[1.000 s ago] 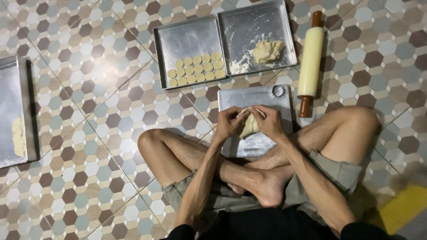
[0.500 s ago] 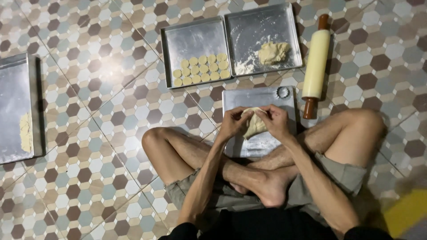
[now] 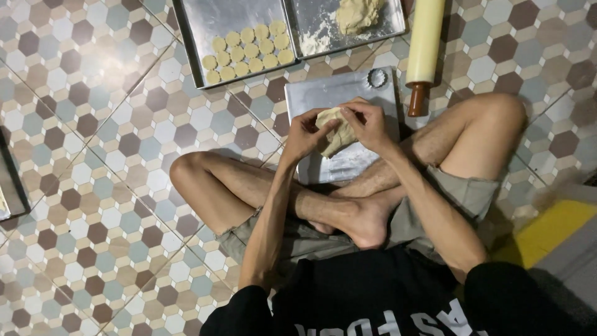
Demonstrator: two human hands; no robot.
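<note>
Head view looks down on a cross-legged person whose left hand (image 3: 303,134) and right hand (image 3: 371,124) both pinch a lump of dough (image 3: 334,130) above a metal sheet (image 3: 342,93) on the tiled floor (image 3: 93,124). Nearby lie a round cutter (image 3: 377,78), a rolling pin (image 3: 425,46), and a tray (image 3: 211,25) of dough discs (image 3: 249,48).

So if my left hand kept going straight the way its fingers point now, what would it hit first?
The left hand already touches the dough lump it points into. Past that, it would likely meet the right hand gripping the other side.
</note>
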